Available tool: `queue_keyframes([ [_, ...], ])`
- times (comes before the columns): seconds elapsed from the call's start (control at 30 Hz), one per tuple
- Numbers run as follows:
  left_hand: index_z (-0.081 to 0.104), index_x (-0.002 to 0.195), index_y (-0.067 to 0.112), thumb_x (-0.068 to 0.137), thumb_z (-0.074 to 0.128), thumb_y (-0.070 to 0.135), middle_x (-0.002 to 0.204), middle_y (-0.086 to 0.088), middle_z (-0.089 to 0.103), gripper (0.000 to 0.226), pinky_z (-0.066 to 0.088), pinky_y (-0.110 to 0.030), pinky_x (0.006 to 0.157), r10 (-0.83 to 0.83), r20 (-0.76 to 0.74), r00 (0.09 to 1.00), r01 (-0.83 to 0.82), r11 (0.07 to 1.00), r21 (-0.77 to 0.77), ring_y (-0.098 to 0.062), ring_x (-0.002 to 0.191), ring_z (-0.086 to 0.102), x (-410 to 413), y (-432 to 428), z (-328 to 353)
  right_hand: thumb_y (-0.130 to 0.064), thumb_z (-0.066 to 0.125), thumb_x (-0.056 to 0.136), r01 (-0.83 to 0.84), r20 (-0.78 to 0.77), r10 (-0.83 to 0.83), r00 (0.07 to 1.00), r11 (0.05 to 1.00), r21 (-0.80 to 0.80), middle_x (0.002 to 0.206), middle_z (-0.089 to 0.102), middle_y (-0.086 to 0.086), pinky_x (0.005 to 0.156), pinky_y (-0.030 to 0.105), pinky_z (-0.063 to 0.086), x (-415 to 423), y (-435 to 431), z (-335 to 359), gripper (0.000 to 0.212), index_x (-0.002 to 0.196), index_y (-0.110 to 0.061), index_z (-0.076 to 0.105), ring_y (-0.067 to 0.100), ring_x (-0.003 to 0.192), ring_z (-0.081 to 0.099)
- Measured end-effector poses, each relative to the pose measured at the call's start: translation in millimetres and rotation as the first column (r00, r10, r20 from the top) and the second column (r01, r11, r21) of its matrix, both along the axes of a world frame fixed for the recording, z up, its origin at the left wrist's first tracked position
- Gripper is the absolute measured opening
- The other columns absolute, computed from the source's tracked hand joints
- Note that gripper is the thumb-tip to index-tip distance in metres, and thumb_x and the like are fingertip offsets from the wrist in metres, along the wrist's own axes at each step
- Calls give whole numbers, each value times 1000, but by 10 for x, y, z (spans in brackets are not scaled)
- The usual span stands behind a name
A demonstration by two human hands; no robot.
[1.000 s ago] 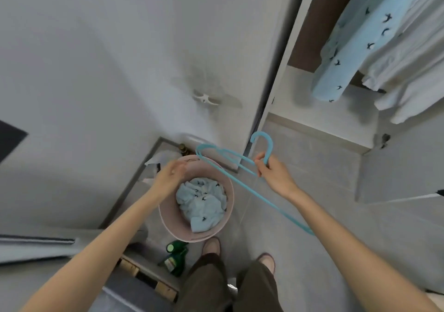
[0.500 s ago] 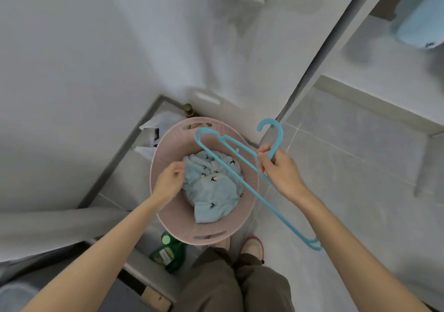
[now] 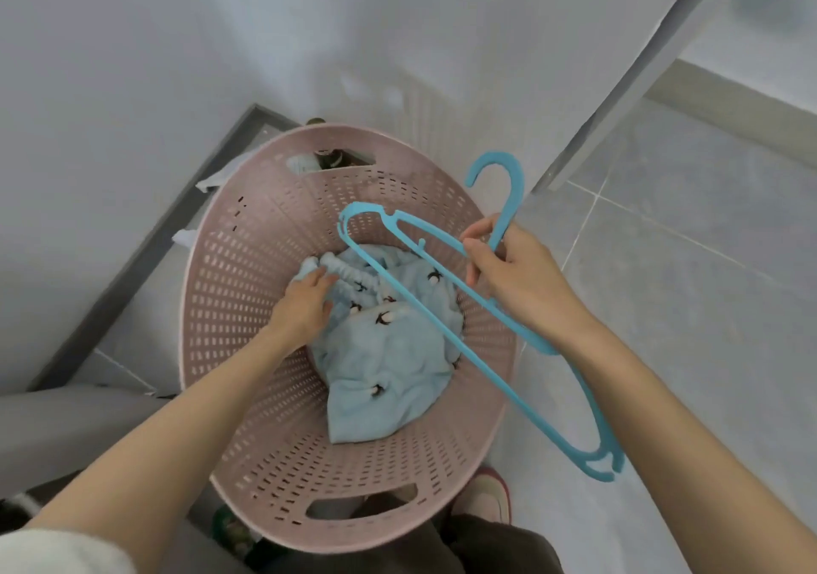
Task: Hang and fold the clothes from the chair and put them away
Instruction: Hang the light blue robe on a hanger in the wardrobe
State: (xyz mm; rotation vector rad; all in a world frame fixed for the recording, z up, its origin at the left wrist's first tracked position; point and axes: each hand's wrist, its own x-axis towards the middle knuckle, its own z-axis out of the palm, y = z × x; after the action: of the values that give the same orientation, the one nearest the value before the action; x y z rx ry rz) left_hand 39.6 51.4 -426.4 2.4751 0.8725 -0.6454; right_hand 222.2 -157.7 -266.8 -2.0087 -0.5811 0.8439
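**A:** Reaching into the pink laundry basket, is that the left hand?

**B:** Yes. Its fingers lie fairly straight and a little apart on the bunched edge of a light blue garment. They rest on the cloth and are not closed round it.

**A:** Where does the garment sit?

**B:** Crumpled at the bottom of the basket, printed with small dark birds. The basket stands on the grey tiled floor, close to a white wall.

**A:** And the right hand?

**B:** It holds a blue plastic hanger where the hook meets the shoulders, with the thumb and fingers clamped on it. The hook points up and away. One shoulder reaches out over the basket, above the garment and apart from it. The other runs back beside the right forearm.

**A:** Anything nearer the person?

**B:** A shoe shows just beside the basket's near rim, with dark trousers below it.
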Motion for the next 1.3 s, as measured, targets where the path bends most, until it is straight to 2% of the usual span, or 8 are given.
queue_keyframes([
  [0.2,27,144,17,97,47,28,139,-5,37,53,40,-37,97,-190,-244,951,258,923,287,-25,125,41,87,-39,-116,-24,49,96,-31,5,31,1000,1000,-1,62,65,-10,52,10,42,19,2,-52,11,89,-29,56,-5,56,54],
  [0.33,41,130,18,95,48,24,131,-6,46,37,40,-37,96,-213,-326,921,310,907,284,-26,119,47,75,-74,34,-23,50,96,-28,9,28,1000,1000,-12,62,65,-7,52,12,44,-2,-43,90,9,93,-26,58,-4,57,56],
  [0.63,53,95,13,96,48,26,95,-6,58,14,35,-33,66,-35,258,965,2,992,128,-28,92,58,-87,-134,1219,-25,56,94,-61,39,60,997,997,43,64,62,-5,60,25,40,-261,-123,936,3,96,-26,57,3,55,51],
  [0.73,42,72,22,96,47,35,73,10,48,28,30,-30,61,-21,471,882,-47,990,133,-20,76,53,-129,-208,1904,-25,56,94,-75,83,70,994,995,64,67,63,-6,68,27,46,-424,-174,1356,4,99,-25,57,6,63,59],
  [0.87,60,92,23,97,50,30,100,40,51,13,34,-10,66,-131,690,711,63,990,123,6,86,52,-265,-211,2917,-24,59,92,-74,191,47,980,988,137,73,66,3,72,35,48,-649,-201,2006,11,102,-28,59,17,68,61],
  [0.97,52,85,36,98,47,34,83,18,55,13,38,-23,63,-183,714,675,87,982,169,-9,79,54,-429,-259,3646,-24,63,89,-148,302,71,951,959,240,86,65,2,68,21,43,-849,-233,2550,19,104,-35,61,5,65,54],
  [1.1,49,80,36,96,46,39,73,10,51,16,38,-28,63,-274,794,543,127,961,245,-7,72,49,-626,-523,4579,-29,75,81,-237,420,95,903,924,300,72,45,-7,56,10,35,-1173,-312,3231,27,105,-36,64,-4,57,48],
  [1.3,54,80,27,95,53,32,75,5,59,15,40,-32,68,-210,918,337,-38,971,237,-16,73,54,-955,-914,5794,-44,76,76,-251,500,82,862,926,281,66,38,-9,54,17,30,-1618,-507,3844,26,95,-29,66,0,53,38],
])
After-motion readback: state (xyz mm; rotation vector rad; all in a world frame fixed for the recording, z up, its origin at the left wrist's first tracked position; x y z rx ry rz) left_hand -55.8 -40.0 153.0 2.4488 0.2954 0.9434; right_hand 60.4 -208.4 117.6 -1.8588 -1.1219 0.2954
